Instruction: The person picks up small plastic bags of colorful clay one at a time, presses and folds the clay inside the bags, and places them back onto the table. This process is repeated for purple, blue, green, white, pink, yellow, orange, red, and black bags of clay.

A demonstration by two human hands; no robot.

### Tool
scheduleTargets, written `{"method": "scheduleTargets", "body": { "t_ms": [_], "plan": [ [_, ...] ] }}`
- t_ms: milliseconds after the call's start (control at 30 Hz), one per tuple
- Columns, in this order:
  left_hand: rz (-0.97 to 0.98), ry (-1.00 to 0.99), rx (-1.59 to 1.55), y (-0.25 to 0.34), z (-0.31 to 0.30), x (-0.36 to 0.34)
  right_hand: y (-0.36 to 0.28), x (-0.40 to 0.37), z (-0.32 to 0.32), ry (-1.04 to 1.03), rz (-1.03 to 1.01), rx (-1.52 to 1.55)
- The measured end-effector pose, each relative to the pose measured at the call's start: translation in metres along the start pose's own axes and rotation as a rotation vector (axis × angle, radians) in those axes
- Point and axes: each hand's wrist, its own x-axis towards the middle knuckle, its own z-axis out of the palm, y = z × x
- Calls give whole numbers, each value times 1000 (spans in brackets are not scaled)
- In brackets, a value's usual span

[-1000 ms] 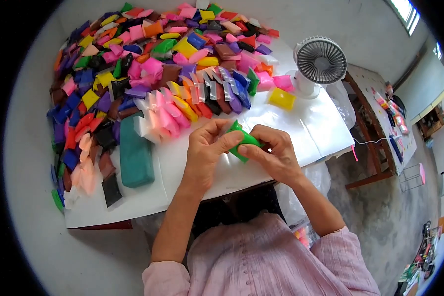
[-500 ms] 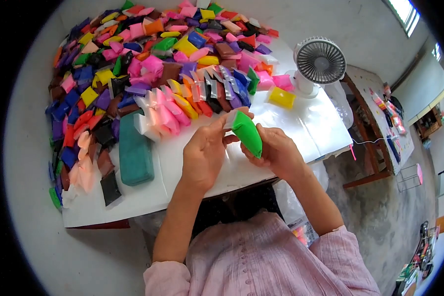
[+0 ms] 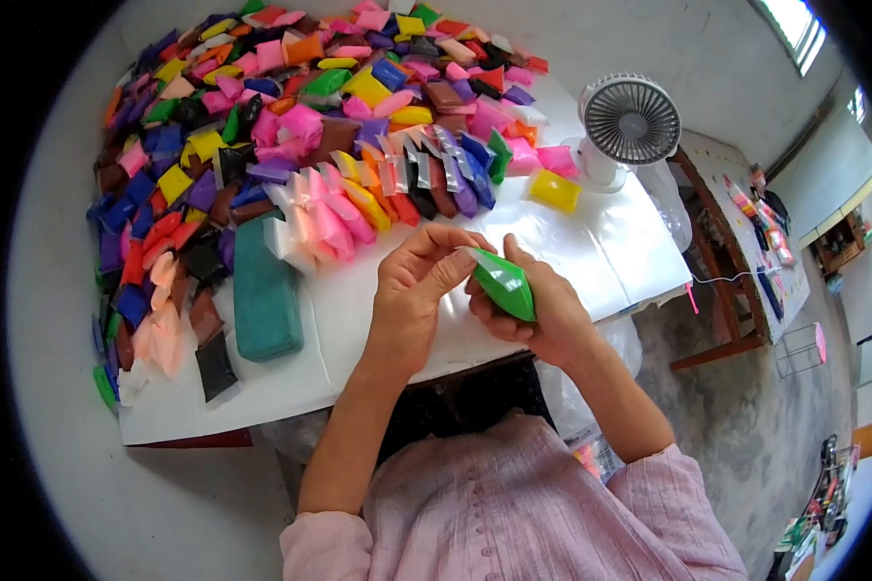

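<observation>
Between my two hands, above the front of the white table point(image 3: 358, 339), is a puffy bright green packet point(image 3: 506, 287) in clear film. My left hand point(image 3: 419, 281) pinches its upper left end between thumb and fingers. My right hand point(image 3: 543, 300) is wrapped round the packet's right side and underside. Just beyond my hands stands a row of upright packets point(image 3: 331, 228) in white, peach, pink, yellow, red, black, brown, purple and blue. To the left of my left hand lies a teal oblong block or case point(image 3: 266, 300).
A large heap of coloured packets point(image 3: 262, 126) covers the back and left of the table. A white fan point(image 3: 630, 121) stands at the back right, with a yellow packet point(image 3: 553, 192) before it. Further right is another table point(image 3: 746, 223) with things on it.
The green packet has turned and dropped slightly to the right. My left thumb and fingers now pinch its end, and my right hand has shifted lower round it.
</observation>
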Motion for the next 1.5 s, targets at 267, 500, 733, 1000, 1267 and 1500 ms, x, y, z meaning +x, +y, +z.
{"method": "scheduleTargets", "body": {
  "t_ms": [267, 500, 733, 1000, 1267, 1500],
  "plan": [
    [40, 137, 114, -4, 0, 1, 3, -1, -3, 314, -795, -897],
    [-24, 136, 245, -5, -2, -2, 8, 5, -2, 297, -830, -1046],
    [-203, 22, 423, 4, 9, -4, -4, 3, -2, 355, -735, -869],
    [-165, 34, 477, 1, 4, -4, -4, 9, -12, 237, -609, -789],
    [-189, 57, 455, 2, 7, -4, -12, 5, -1, 295, -478, -614],
    [-174, 80, 438, 0, 2, -3, -12, 5, -4, 230, -363, -539]
  ]
}}
